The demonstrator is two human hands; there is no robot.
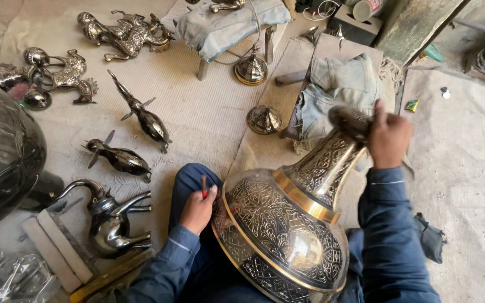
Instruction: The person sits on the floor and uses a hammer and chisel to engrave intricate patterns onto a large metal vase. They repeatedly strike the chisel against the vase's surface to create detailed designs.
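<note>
My left hand (197, 209) has its fingers pinched around a thin red-tipped tool (203, 186), the knuckles resting against the broad shoulder of the large engraved metal vase (287, 224). My right hand (388, 137) is closed in a fist over the vase's dark mouth (348, 120), gripping the top of the neck. The vase lies tilted across my lap, its wide body low between my knees and its neck slanting up and to the right, clear of the floor. Its surface is polished, silver-toned with gold bands (301, 197) and dense leaf engraving; I judge it heavy, rigid and rather slippery where smooth, so the narrow neck and the rim give the surest hold, while the belly is best cradled against the legs. The thin wall may dent if dropped. Outward on the matted floor (209, 106) to my left lie two dark metal birds (133, 132), a deer-like figure (110, 221), and ornate silver animals (127, 33) farther off. Ahead stand two small domed metal pieces (264, 119), just beside folded grey cloth (338, 87) on a low stool.
</note>
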